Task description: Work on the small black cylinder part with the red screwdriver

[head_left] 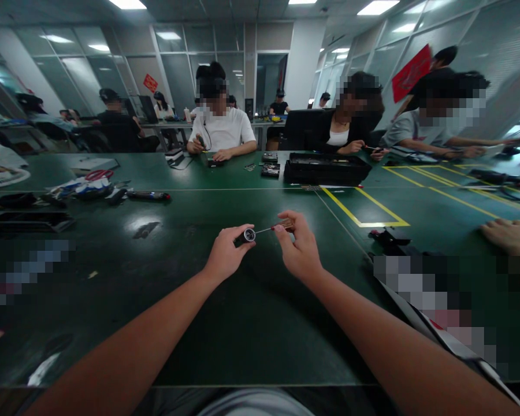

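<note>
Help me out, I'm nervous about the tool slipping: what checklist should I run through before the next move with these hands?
1. Dark cylinder gripped by the left hand: ok.
2. Cylinder's silver-rimmed end left uncovered by the fingers: ok.
3. Slim tool held in the right hand: ok.
4. Tool's metal shaft aimed toward the cylinder: ok.
5. Tool's tip properly seated: cannot tell, too small.
6. Long black box apart from both hands: ok.

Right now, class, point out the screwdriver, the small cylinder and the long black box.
Screwdriver (288,224), head view: on its handle.
Small cylinder (249,234), head view: on its pale-ringed end.
Long black box (325,174), head view: on its near wall.
</note>
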A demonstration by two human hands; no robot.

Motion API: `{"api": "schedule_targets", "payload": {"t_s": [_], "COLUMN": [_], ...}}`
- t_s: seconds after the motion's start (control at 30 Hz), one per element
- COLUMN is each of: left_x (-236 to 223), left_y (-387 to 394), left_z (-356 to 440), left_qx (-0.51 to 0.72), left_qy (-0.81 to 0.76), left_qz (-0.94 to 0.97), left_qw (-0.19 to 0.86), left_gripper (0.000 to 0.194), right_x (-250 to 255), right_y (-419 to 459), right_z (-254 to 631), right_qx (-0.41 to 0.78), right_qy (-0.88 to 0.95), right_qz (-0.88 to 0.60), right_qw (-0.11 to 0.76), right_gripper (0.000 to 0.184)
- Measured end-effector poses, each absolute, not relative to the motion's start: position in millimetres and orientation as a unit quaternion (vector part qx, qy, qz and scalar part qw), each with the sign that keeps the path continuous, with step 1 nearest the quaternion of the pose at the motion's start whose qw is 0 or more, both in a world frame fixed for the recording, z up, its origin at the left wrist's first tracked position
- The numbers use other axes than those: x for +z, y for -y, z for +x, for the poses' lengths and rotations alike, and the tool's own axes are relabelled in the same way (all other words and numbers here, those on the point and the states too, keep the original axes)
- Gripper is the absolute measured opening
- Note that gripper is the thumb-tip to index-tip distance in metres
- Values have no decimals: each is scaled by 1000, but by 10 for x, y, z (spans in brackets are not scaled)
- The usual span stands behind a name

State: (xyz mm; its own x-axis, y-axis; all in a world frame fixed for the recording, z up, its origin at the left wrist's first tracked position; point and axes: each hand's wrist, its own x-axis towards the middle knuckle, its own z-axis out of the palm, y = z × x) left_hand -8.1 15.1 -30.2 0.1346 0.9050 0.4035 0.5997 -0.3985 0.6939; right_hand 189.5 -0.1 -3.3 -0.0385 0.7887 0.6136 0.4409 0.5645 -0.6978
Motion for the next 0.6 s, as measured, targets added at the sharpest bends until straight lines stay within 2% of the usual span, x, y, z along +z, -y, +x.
{"api": "schedule_targets", "payload": {"t_s": [0.27, 0.6], "left_x": [-307, -239], "left_y": [-153, -111], "left_z": [-93, -77], "left_qx": [401, 394], "left_qy": [-513, -513], "left_qz": [742, 748], "left_qw": [158, 151], "left_gripper": [41, 38], "right_x": [31, 3], "right_y": [1, 17], "right_z": [1860, 1881], "right_qx": [154, 156], "right_qy": [683, 689], "right_qz": [-487, -455], "right_qw": [522, 541], "right_gripper": [31, 19]}}
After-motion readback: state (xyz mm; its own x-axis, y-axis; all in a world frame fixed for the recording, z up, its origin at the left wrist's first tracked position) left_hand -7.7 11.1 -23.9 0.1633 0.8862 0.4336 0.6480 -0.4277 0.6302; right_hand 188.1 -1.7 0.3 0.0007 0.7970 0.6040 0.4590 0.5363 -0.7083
